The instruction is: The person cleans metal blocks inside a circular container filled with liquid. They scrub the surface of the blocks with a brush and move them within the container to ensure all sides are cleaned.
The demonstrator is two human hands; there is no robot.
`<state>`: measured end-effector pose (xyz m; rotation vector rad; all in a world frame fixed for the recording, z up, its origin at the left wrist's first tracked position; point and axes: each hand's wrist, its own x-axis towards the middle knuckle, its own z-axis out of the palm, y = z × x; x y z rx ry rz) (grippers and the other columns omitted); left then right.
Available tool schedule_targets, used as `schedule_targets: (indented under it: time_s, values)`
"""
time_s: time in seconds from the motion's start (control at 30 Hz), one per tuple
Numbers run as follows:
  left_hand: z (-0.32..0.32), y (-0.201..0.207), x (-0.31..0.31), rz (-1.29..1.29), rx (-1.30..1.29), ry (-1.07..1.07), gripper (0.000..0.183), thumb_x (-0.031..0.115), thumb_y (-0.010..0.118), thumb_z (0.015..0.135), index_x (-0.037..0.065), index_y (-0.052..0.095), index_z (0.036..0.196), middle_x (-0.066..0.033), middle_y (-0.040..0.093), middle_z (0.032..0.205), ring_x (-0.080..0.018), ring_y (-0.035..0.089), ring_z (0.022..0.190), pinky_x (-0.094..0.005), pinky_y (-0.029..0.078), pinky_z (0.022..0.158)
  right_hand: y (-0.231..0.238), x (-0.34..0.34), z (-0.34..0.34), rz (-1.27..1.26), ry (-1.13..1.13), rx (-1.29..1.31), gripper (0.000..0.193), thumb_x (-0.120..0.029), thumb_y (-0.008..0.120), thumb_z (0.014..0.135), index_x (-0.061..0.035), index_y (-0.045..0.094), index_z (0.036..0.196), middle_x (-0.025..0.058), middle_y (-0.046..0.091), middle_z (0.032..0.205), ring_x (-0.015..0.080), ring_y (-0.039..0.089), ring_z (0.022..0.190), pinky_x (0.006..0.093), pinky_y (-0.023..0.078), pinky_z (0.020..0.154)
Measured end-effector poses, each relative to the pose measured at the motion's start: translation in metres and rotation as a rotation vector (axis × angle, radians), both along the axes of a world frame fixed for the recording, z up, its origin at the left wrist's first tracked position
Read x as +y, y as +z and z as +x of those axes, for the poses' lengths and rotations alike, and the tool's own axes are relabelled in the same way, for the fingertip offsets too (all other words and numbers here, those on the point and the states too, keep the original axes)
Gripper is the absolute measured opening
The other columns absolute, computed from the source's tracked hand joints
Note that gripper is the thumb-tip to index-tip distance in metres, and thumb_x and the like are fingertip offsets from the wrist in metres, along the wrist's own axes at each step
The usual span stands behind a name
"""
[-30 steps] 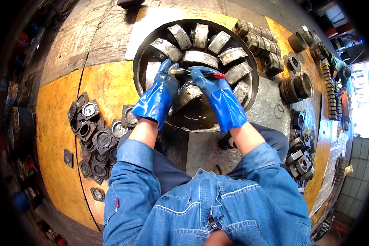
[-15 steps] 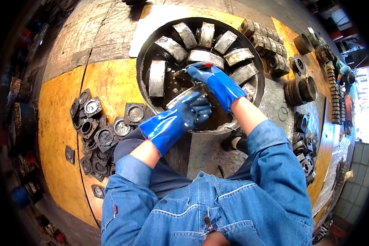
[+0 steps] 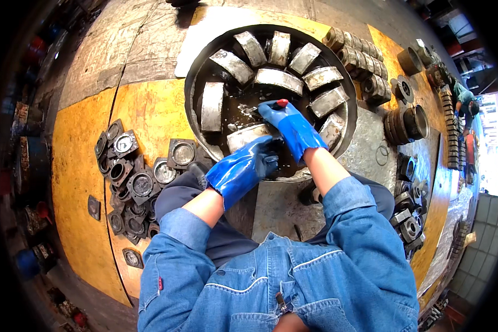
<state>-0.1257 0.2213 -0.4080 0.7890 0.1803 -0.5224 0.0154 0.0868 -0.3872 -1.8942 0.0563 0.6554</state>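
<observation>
A wide round dark metal pan (image 3: 191,105) in front of me holds murky liquid and several curved metal blocks (image 3: 279,80) set around its wall. My left hand (image 3: 246,166), in a long blue rubber glove, curls its fingers at the right end of a curved metal block (image 3: 247,136) in the near part of the pan. My right hand (image 3: 290,123), gloved the same way, is closed over that block's far side. From its fist pokes the red end of a tool (image 3: 282,103); the tool's working end is mostly hidden by the glove.
Dark square castings with round holes (image 3: 141,185) lie heaped at left. Stacked curved metal pieces (image 3: 365,61) stand at far right. Metal rings and cylinders (image 3: 406,122) stand right of the pan. A co-worker (image 3: 465,99) is at the far right edge.
Both hands have come closer together. The left hand has shifted right and down, and the near block shows more of its face. The right hand has drawn slightly down and right.
</observation>
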Motion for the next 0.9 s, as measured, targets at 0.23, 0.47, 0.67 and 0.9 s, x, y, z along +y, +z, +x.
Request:
schedule_targets:
  time_s: [0.23,0.47,0.67,0.9]
  values:
    - [0.003,0.032,0.016,1.204,-0.793,0.081,0.039,-0.003,0.052,0.095,-0.002,0.063,0.132,-0.0263,0.07,0.121,-0.0354,0.069,0.115,-0.0387,0.053,0.1,0.018,-0.034,-0.067,-0.063,-0.146,-0.099,0.023,-0.024,0.065,0.092,-0.0032,0.07,0.084,0.0005,0.065,0.073,0.0072,0.058,0.071,0.0282,0.048,0.065]
    - [0.02,0.003,0.026,0.774,-0.481,0.129,0.029,0.017,0.054,0.103,0.001,0.073,0.118,-0.0101,0.075,0.096,-0.0133,0.067,0.088,-0.0326,0.054,0.079,0.038,-0.049,-0.08,0.317,-0.336,0.175,0.03,-0.031,0.071,0.094,-0.0042,0.074,0.106,0.0026,0.072,0.09,0.0112,0.064,0.077,0.0245,0.049,0.069]
    - [0.032,0.012,0.034,0.663,-0.397,-0.053,0.026,0.019,0.059,0.101,0.002,0.075,0.112,-0.003,0.07,0.083,-0.0098,0.061,0.076,-0.0275,0.05,0.068,0.039,-0.058,-0.02,0.361,-0.217,-0.046,0.042,-0.037,0.066,0.1,-0.0007,0.071,0.12,0.0072,0.074,0.105,0.0125,0.065,0.092,0.0278,0.05,0.083]
    - [0.033,0.035,0.037,0.767,-0.399,-0.125,0.039,0.037,0.07,0.094,-0.002,0.073,0.094,-0.0024,0.064,0.076,-0.0098,0.055,0.068,-0.0274,0.046,0.061,-0.016,-0.077,0.019,0.486,0.046,0.126,0.046,-0.028,0.051,0.102,0.0044,0.062,0.133,0.0165,0.071,0.119,0.0217,0.07,0.098,0.0326,0.056,0.088]
